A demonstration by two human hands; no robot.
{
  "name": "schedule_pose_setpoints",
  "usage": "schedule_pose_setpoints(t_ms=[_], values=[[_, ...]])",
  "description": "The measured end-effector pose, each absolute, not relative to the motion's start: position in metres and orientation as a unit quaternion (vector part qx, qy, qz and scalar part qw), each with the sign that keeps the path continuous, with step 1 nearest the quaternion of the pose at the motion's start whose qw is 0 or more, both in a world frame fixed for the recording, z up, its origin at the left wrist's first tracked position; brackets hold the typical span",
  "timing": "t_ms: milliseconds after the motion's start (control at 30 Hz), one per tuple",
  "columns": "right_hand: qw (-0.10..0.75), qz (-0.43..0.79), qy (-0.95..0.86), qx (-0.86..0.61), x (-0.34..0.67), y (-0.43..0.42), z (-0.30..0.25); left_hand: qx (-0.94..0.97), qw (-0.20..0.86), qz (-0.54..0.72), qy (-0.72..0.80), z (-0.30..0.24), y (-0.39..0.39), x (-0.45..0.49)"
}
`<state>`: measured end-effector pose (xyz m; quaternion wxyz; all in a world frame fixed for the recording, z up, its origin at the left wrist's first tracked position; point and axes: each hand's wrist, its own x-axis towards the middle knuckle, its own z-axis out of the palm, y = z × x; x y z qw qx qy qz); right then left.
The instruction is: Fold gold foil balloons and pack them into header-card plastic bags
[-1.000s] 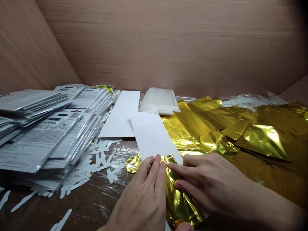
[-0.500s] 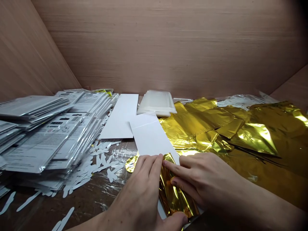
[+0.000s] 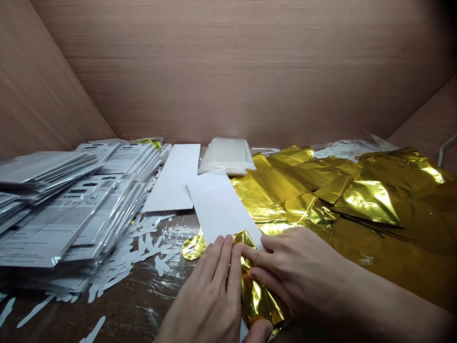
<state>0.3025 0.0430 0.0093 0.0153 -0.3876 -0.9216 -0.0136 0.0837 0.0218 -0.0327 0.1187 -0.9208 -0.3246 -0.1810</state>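
A folded piece of shiny gold foil [image 3: 262,297] lies over a white card strip [image 3: 219,205] at the front middle. A rounded end of gold foil [image 3: 193,245] sticks out left of my fingers. My left hand [image 3: 214,290] rests flat on the foil, its fingers stretched forward together and its thumb near the foil's lower edge. From the right, my right hand [image 3: 296,267] holds the foil with index finger and thumb, the index tip close to my left fingertips. Its other fingers are curled. My hands hide part of the foil and card.
Packets [image 3: 64,219] in clear film are stacked at left, beside scattered white strips [image 3: 143,243]. Behind are another white card [image 3: 174,176] and a pile of clear bags [image 3: 227,156]. Gold foil pieces [image 3: 300,178] spread across the right. Wooden panels [image 3: 232,71] enclose the back and sides.
The view has shifted slightly, so the surroundings sit a little further left and lower. Both hands stay on the foil, my left fingers now a bit more spread. The foil looks slightly more flattened.
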Motion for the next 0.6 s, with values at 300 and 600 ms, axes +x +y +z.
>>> schedule_pose_setpoints(t_ms=[300, 600], values=[[0.006, -0.019, -0.920, -0.392, 0.300, 0.042, 0.010, -0.927, 0.131, -0.136, -0.323, -0.039, 0.020, 0.085], [0.177, 0.126, -0.850, -0.479, 0.313, 0.071, 0.033, -0.927, 0.063, -0.101, -0.356, -0.033, 0.014, 0.089]])
